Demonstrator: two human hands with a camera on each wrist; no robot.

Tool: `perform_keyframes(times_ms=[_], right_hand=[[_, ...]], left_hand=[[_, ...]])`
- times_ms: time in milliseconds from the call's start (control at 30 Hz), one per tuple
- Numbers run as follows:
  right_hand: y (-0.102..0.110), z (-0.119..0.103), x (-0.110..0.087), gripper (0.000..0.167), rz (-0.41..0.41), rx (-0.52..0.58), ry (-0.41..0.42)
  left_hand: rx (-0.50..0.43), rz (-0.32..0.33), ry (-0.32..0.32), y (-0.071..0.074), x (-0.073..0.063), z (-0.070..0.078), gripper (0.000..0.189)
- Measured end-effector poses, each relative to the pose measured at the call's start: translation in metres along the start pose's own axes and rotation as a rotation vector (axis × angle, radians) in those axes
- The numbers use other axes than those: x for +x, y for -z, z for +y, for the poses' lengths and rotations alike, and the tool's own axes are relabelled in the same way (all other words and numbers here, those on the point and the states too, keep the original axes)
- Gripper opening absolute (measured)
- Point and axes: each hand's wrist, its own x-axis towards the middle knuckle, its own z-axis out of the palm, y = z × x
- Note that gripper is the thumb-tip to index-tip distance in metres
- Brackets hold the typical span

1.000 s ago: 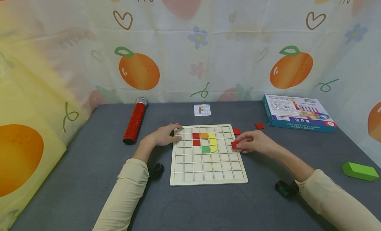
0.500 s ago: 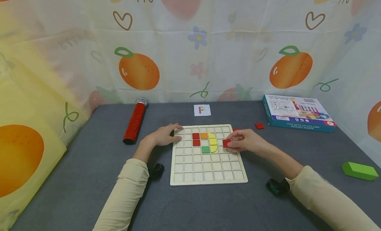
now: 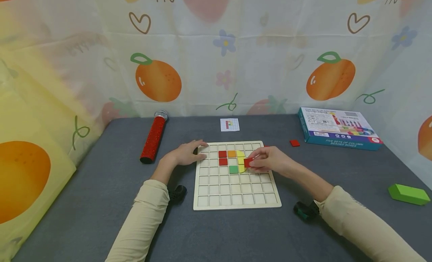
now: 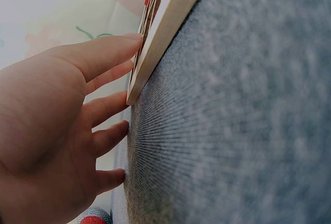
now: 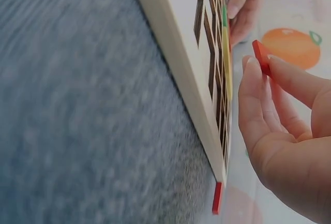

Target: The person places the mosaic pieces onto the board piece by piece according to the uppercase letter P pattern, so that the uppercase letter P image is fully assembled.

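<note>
A pale wooden grid board (image 3: 236, 199) lies on the grey table. Red tiles (image 3: 223, 162), an orange tile (image 3: 231, 154), a green tile (image 3: 233, 169) and yellow pieces (image 3: 240, 160) sit in its cells. The left hand (image 3: 185, 154) rests at the board's upper left corner, thumb on the rim and fingers spread along the edge in the left wrist view. Between thumb and fingertips the right hand (image 3: 271, 160) pinches a red square tile (image 5: 261, 57), held above the board's surface. In the head view this tile overlaps the yellow column.
A small pattern card (image 3: 230, 124) lies behind the board. One loose red tile (image 3: 294, 143) is right of it; another (image 5: 217, 198) lies by the board's corner. A red microphone (image 3: 153, 139) is at left, a boxed game (image 3: 339, 128) and green block (image 3: 408, 194) at right.
The right hand has carried the red tile leftward from the board's right edge to beside the yellow pieces. The left hand has stayed in place.
</note>
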Motion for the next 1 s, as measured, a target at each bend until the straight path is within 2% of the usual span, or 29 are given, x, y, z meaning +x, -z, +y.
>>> perform_keyframes(times_ms=[133,367,1000], right_hand=[[-0.006,-0.003,0.002,0.029,-0.001,-0.019,-0.005],[-0.015,-0.007,0.006,0.031,-0.013,0.040,-0.016],[-0.036,-0.016,0.014,0.026,-0.027,0.092,-0.038]], left_hand=[[0.000,0.002,0.006,0.000,0.000,0.000,0.048],[0.006,-0.003,0.009,0.000,0.001,0.000,0.049],[0.004,-0.003,0.008,0.000,0.000,0.001,0.048]])
